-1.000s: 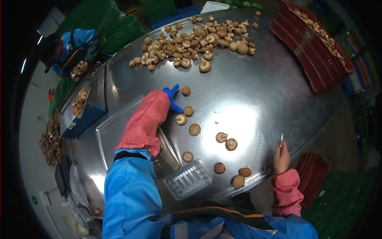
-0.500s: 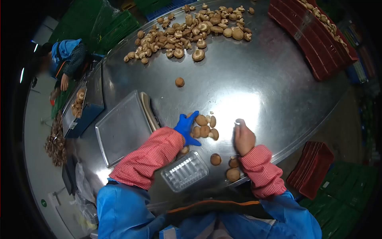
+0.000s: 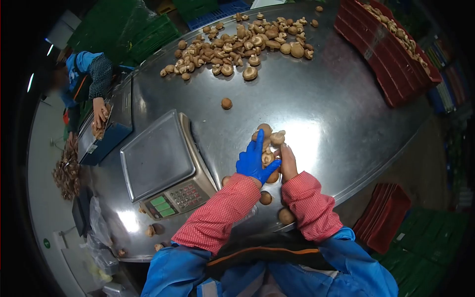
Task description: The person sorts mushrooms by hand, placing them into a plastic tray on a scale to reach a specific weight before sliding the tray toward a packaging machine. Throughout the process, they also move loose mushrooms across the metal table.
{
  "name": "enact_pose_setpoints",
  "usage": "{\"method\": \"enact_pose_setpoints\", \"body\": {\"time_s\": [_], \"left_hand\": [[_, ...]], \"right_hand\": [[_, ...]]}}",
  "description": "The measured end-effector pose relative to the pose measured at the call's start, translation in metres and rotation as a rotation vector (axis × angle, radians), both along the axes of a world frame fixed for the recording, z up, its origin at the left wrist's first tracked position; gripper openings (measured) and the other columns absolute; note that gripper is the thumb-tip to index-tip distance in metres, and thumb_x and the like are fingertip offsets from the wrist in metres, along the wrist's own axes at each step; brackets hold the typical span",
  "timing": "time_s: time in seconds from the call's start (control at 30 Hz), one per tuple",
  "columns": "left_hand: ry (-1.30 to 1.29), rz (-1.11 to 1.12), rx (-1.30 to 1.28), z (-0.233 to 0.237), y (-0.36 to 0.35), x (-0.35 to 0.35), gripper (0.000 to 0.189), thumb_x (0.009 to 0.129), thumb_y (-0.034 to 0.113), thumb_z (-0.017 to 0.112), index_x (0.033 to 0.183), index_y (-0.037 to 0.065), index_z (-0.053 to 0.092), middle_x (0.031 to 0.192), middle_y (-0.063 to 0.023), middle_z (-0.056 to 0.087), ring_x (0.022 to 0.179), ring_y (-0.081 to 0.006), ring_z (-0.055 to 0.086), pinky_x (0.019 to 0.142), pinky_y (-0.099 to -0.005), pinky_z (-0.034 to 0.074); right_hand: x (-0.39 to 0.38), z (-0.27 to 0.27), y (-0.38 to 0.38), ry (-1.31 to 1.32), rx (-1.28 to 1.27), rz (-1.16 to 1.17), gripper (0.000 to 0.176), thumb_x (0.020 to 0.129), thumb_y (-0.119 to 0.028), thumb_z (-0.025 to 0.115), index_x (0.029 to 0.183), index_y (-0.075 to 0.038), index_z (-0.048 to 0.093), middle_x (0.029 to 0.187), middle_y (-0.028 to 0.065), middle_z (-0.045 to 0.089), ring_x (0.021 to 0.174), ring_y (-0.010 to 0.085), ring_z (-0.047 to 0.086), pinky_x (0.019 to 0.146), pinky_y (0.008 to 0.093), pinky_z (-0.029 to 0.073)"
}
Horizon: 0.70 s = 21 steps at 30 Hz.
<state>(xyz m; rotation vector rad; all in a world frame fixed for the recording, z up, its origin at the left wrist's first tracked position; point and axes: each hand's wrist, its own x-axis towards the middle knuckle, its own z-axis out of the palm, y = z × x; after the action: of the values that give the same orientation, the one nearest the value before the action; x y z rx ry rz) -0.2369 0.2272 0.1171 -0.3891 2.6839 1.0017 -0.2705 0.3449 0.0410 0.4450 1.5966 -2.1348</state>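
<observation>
My left hand [image 3: 253, 161], in a blue glove, rests over a small cluster of shiitake mushrooms [image 3: 277, 138] with its fingers and thumb spread. My bare right hand [image 3: 288, 163] lies along the cluster's right side, fingers stretched out and touching it. The two hands cup the cluster between them, and part of it is hidden under the glove. Closer to my body are a single brown-capped mushroom [image 3: 266, 198] and another mushroom [image 3: 286, 216] beside my right sleeve. A clear plastic tray edge [image 3: 253, 212] shows beneath my left sleeve.
A digital scale [image 3: 161, 156] stands left of my hands. A large mushroom pile [image 3: 242, 44] covers the far side of the metal table [image 3: 321, 84]. A red crate [image 3: 381, 49] of mushrooms stands far right. At left, a person's hand [image 3: 100, 112] reaches into a box [image 3: 106, 143].
My left hand has moved right over the cluster, and my right hand has come in against it. My left sleeve now covers most of the clear tray. The other person's hand has reached onto mushrooms.
</observation>
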Motion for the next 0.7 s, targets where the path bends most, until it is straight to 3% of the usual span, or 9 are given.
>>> {"method": "enact_pose_setpoints", "body": {"time_s": [0.1,0.2,0.3,0.4,0.43,0.53,0.57,0.67,0.7], "left_hand": [[-0.084,-0.125,-0.219,0.022,0.0,0.0,0.1,0.075,0.042,0.073,0.149,0.021,0.009,0.137,-0.021,0.039,0.117,-0.0396,0.05,0.095,-0.0442,0.047],[0.246,-0.178,-0.123,0.006,-0.016,0.013,0.097,0.077,0.039,0.071,0.149,0.02,0.009,0.139,-0.0197,0.036,0.118,-0.0376,0.05,0.097,-0.0435,0.045],[0.551,0.07,0.334,-0.006,-0.041,0.01,0.088,0.083,0.036,0.066,0.149,0.024,0.009,0.143,-0.0196,0.031,0.114,-0.0339,0.053,0.091,-0.0406,0.049],[0.346,0.453,0.75,0.012,-0.067,0.0,0.081,0.087,0.031,0.063,0.149,0.026,0.011,0.138,-0.0189,0.039,0.118,-0.0304,0.051,0.093,-0.0391,0.046],[0.369,0.403,0.673,-0.001,-0.079,-0.004,0.074,0.089,0.031,0.061,0.148,0.027,0.017,0.127,-0.0184,0.048,0.113,-0.029,0.053,0.091,-0.0379,0.047],[0.287,0.303,0.364,-0.017,-0.107,-0.011,0.061,0.091,0.031,0.059,0.145,0.027,0.029,0.105,-0.016,0.062,0.1,-0.026,0.059,0.085,-0.0349,0.049],[0.272,0.378,0.54,-0.015,-0.115,-0.014,0.057,0.09,0.028,0.062,0.141,0.021,0.038,0.104,-0.0139,0.062,0.091,-0.0217,0.06,0.082,-0.0312,0.05],[0.288,0.357,0.7,0.016,-0.15,-0.006,0.059,0.088,0.026,0.065,0.14,0.018,0.04,0.106,-0.0116,0.062,0.091,-0.0177,0.059,0.08,-0.029,0.05],[0.26,0.397,0.698,0.023,-0.165,-0.004,0.058,0.086,0.024,0.068,0.138,0.018,0.043,0.108,-0.0115,0.062,0.093,-0.0168,0.06,0.081,-0.0277,0.05]], "right_hand": [[0.002,-0.011,-0.007,0.056,-0.136,-0.059,0.038,0.099,-0.035,0.037,0.11,-0.001,0.05,0.092,0.0075,0.057,0.078,0.014,0.057,0.066,0.0256,0.05],[0.005,0.004,-0.012,0.052,-0.228,-0.089,0.04,0.1,-0.034,0.036,0.115,0.0,0.05,0.1,0.01,0.058,0.088,0.0161,0.058,0.076,0.027,0.049],[0.006,0.017,-0.021,0.103,-0.222,-0.083,0.041,0.1,-0.033,0.035,0.118,0.001,0.049,0.104,0.0114,0.057,0.096,0.0173,0.057,0.083,0.0294,0.046],[0.01,0.023,-0.04,0.176,-0.186,-0.045,0.042,0.099,-0.033,0.035,0.12,0.001,0.048,0.104,0.0111,0.056,0.098,0.0177,0.054,0.088,0.0321,0.044],[0.013,0.026,-0.05,0.198,-0.174,-0.027,0.042,0.099,-0.033,0.035,0.121,0.001,0.047,0.103,0.0108,0.056,0.099,0.0178,0.054,0.089,0.0329,0.043],[0.024,0.05,-0.075,0.265,-0.014,0.061,0.04,0.099,-0.034,0.036,0.119,-0.002,0.049,0.098,0.0092,0.054,0.09,0.0161,0.054,0.079,0.0315,0.047],[0.028,0.066,-0.082,0.204,-0.028,0.07,0.036,0.101,-0.035,0.035,0.111,-0.005,0.052,0.083,0.0041,0.052,0.069,0.0089,0.053,0.061,0.0222,0.047],[0.028,0.079,-0.072,0.172,-0.088,0.398,0.038,0.101,-0.037,0.034,0.111,-0.006,0.053,0.082,0.0037,0.052,0.062,0.0094,0.052,0.057,0.0214,0.046],[0.028,0.073,-0.063,0.273,0.12,0.507,0.043,0.097,-0.04,0.038,0.111,-0.003,0.055,0.081,0.0079,0.056,0.071,0.0184,0.058,0.062,0.031,0.049]]}}
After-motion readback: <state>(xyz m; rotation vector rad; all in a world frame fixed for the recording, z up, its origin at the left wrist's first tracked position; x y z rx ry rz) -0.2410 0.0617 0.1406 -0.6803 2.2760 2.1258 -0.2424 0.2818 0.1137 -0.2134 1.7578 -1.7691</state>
